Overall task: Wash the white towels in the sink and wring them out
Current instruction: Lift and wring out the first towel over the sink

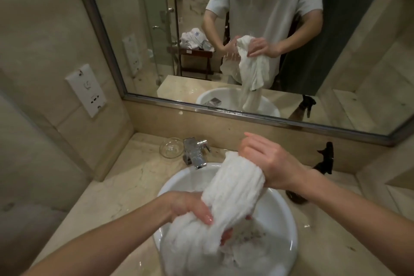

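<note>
Wringing a sodden white towel over the sink: water could run onto the marble counter if the upper end drifts past the rim.
The left hand grips the lower bunch low in the basin; the right hand, raised near the faucet, clasps the top end, index finger straight.

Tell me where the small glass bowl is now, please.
In the head view, the glass bowl stands on the marble counter, just left of the chrome tap, behind the white sink.

Single head-worn view, facing forward and down, close over the sink, mirror ahead
</note>
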Demonstrator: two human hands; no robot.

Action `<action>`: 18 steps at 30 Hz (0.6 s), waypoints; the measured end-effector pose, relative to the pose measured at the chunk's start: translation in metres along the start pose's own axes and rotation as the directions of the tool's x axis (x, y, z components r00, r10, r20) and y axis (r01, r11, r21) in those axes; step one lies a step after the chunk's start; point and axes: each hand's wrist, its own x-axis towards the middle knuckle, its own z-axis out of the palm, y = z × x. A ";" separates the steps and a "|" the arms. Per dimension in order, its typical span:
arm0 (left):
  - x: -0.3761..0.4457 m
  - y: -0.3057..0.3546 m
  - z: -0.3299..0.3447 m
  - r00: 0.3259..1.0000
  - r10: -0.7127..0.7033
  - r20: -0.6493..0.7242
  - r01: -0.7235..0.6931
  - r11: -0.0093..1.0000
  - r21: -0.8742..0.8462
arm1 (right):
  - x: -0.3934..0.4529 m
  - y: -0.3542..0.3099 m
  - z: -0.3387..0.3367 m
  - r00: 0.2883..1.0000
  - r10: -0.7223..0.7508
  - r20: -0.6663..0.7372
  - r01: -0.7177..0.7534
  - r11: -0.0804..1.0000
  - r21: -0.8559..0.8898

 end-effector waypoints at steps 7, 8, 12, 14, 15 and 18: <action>-0.024 0.034 0.033 0.922 0.179 -0.343 0.072 0.791 0.608 | -0.012 -0.011 0.001 0.881 0.018 0.472 -0.142 0.964 0.227; -0.027 0.038 0.034 0.899 0.220 -0.379 0.114 0.717 0.687 | -0.015 -0.014 0.003 0.855 0.090 0.511 -0.231 0.948 0.220; -0.031 0.040 0.028 0.740 0.349 -0.574 0.449 0.380 0.809 | -0.009 -0.019 0.010 0.695 0.259 0.671 -0.503 0.842 0.196; -0.029 0.041 0.024 0.649 0.430 -0.628 0.617 0.186 0.765 | -0.003 -0.020 0.017 0.647 0.258 0.718 -0.601 0.752 0.271; -0.029 0.043 0.022 0.626 0.456 -0.632 0.653 0.136 0.745 | -0.001 -0.020 0.020 0.631 0.266 0.729 -0.645 0.702 0.301; -0.028 0.047 0.019 0.616 0.495 -0.613 0.697 0.022 0.717 | 0.002 -0.025 0.026 0.567 0.338 0.751 -0.764 0.555 0.328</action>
